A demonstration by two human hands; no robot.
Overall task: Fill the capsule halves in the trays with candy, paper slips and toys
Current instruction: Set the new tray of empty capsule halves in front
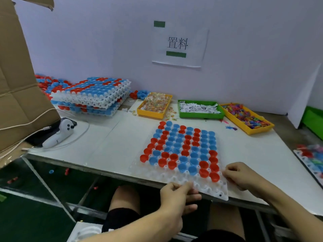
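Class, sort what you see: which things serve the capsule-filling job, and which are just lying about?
Job: tray of capsule halves, candy bin, paper slips bin, toys bin, stacked trays.
Lying about: cardboard box, white controller, wall sign.

Both forearms are bare up to the bottom edge of the picture, with no sleeves, watch or bracelet showing on them. The left hand (176,194) and the right hand (240,174) wear no gloves and no rings that can be made out. Below the arms, the person wears dark, black-looking shorts (120,218) that end above the bare knees.
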